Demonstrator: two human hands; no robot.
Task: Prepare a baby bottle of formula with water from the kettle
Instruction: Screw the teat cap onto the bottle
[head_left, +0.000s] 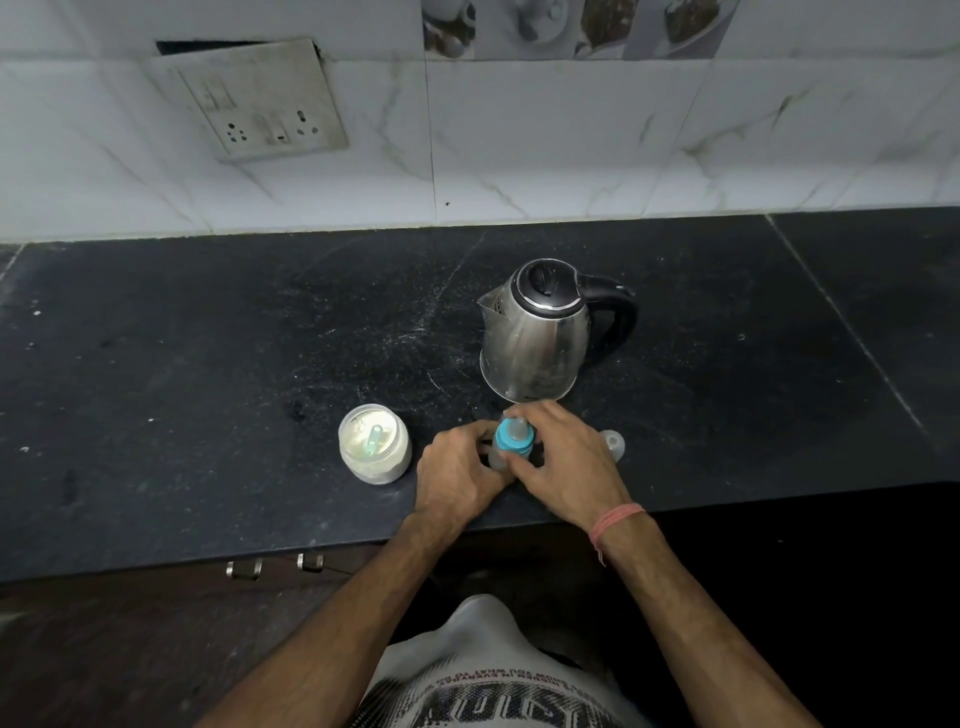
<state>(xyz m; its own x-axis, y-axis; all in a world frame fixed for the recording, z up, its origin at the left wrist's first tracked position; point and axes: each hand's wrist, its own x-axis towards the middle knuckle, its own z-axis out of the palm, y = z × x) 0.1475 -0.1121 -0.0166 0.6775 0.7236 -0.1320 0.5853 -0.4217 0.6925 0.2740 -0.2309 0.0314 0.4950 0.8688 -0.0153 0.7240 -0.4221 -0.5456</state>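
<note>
Both hands on the baby bottle (511, 448) at the counter (208, 364) front edge, just in front of the kettle (535, 332). Left hand (457, 475) grasps the body, right hand (563, 460) fingers wrap the blue teat ring (511, 440) — screwing on or off, can't tell. Bottle contents hidden. Clear cap (614, 444) lies apart to the right. Open jar (375, 444) holds white powder and a scoop — kettle lid shut. Stage unclear.

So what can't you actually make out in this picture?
All in the head view:
- Baby bottle: body hidden by the left hand and right hand, so its contents can't be seen.
- Kettle: lid shut, water level unseen.
- Scoop in the formula jar: half buried in powder.
- Shirt print: cut by the bottom edge.
</note>
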